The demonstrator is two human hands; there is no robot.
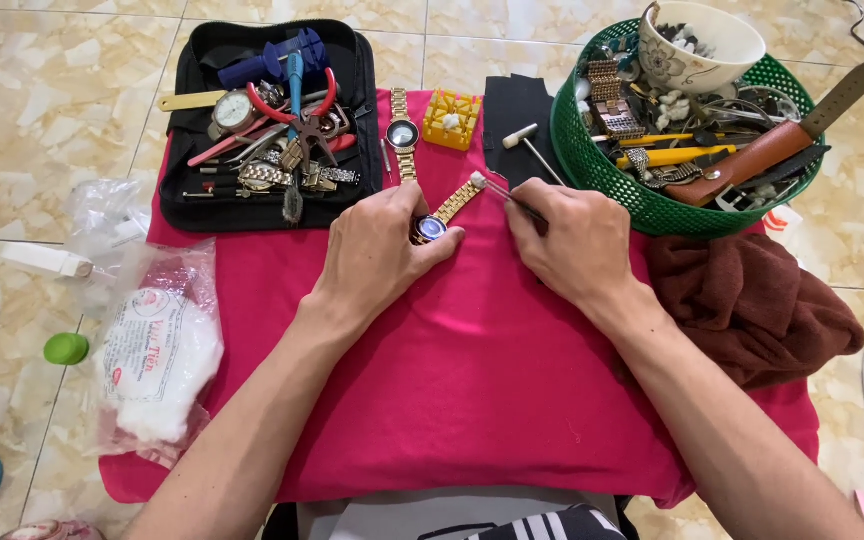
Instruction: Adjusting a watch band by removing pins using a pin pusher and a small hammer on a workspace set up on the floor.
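**Two hands at a gold-banded watch on a pink cloth**

Two bare hands meet near the far edge of a pink cloth (pixel 472 380) spread over a tiled floor. The left hand (pixel 377 250) lies curled over a gold-banded watch (pixel 439 220) with a blue face, thumb and fingers pinning its case to the cloth. The right hand (pixel 572 240) pinches a thin metal tool (pixel 512 195), whose tip carries a small white wad touching the band's free end.

A second gold watch (pixel 402 135) lies flat just beyond, at the cloth's far edge, with one yellow plastic block (pixel 451 118) beside it and one small hammer (pixel 527 140) on a black pad (pixel 512 100).

At the far left corner stands one open black tool case (pixel 352 60) crowded with pliers, watches and bands. At the far right corner sits one green mesh basket (pixel 592 160) holding a patterned ceramic bowl (pixel 702 50), a wooden-handled knife (pixel 782 140) and loose parts.

One clear plastic bag of white cotton (pixel 162 350), with a round red-printed label, lies along the cloth's left edge; one green cap (pixel 66 348) rests on the floor beside it. One brown cloth (pixel 752 300) is bunched at the right edge.

The near half of the pink cloth, between the forearms, lies bare.
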